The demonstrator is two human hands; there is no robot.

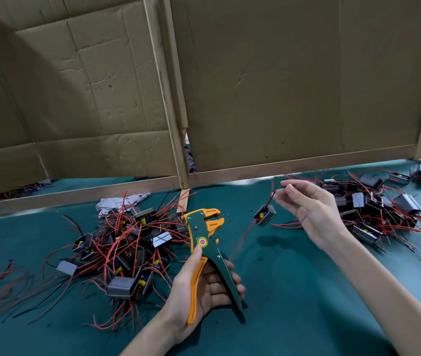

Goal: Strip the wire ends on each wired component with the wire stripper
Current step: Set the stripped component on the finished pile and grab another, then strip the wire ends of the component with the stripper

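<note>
A green and orange wire stripper [205,242] stands upright at the lower centre of the frame, head up and jaws parted. The left hand [204,286] grasps its two handles, fingers curled round them and the thumb lying up along the orange handle, so the tool looks ready to take a wire.

Just right of the jaws, at mid-frame, is one small wired component [265,214], a dark block with red leads trailing down. It is blurred, and I cannot tell whether it hangs or rests on the surface. The right hand [309,209] reaches in from the lower right. Its thumb and forefinger appear to pinch a thin black wire [271,197] running up from the block, the other fingers loosely bent. Holding it by the lead likely leaves a wire end free to feed into the stripper.

A left pile [122,242] of similar parts with tangled red wires lies beside the tool. A right pile [373,204] lies at the right edge, probably keeping done and undone parts apart. All sit on a green table cover [294,291]. A white cloth [124,199] lies behind the left pile. A cardboard wall [281,86] fills the upper frame.
</note>
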